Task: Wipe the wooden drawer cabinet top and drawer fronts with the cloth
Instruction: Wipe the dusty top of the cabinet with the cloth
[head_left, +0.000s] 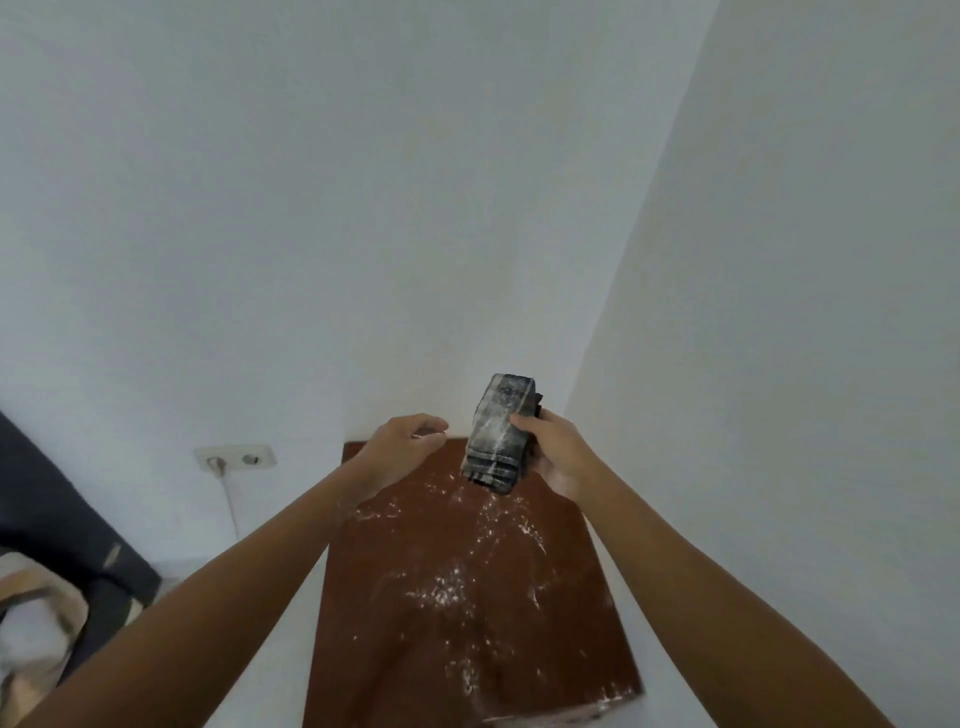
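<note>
The right hand (558, 457) grips the folded dark cloth (498, 434) by its side, holding it up above the far end of the cabinet top (467, 597). The cloth looks soft, light and dusty, easy to squeeze. Left of it, the left hand (402, 441) hangs loosely curled, holding nothing. White powder lies below. The drawer fronts are hidden.

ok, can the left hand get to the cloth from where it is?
Probably yes. The left hand hovers beside the cloth held up by the right hand, with nothing between them.
</note>
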